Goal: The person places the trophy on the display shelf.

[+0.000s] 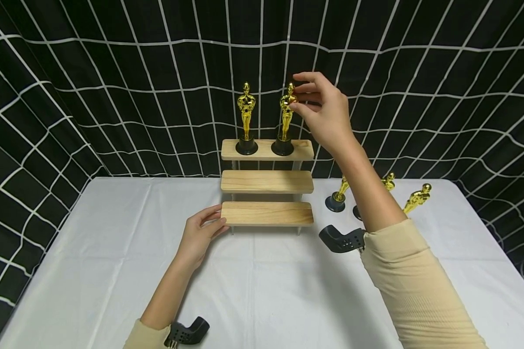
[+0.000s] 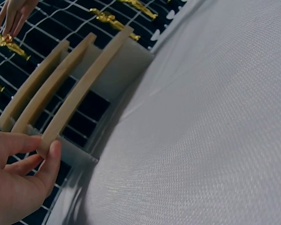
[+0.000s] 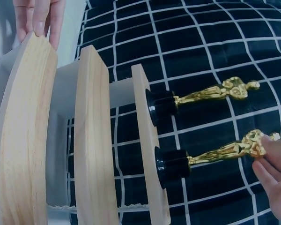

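A three-tier wooden display shelf (image 1: 267, 214) stands on the table. Its top board (image 1: 304, 150) bears two gold statuette trophies with black bases, a left trophy (image 1: 246, 109) and a right trophy (image 1: 286, 118). My right hand (image 1: 327, 114) pinches the right trophy at its upper body between thumb and fingers; in the right wrist view that trophy's base (image 3: 171, 167) rests on the board. With thumb and fingers, my left hand (image 1: 201, 237) grips the left end of the lowest board (image 2: 79, 96). The middle board (image 1: 266, 182) bears nothing.
To the right of the shelf, partly behind my right forearm, stand more gold trophies: one (image 1: 338, 196) nearest the shelf, another (image 1: 388, 182) and a third (image 1: 417, 198). A white cloth covers the table (image 1: 253, 291). Black curtain (image 1: 157, 106) with white grid lines hangs behind.
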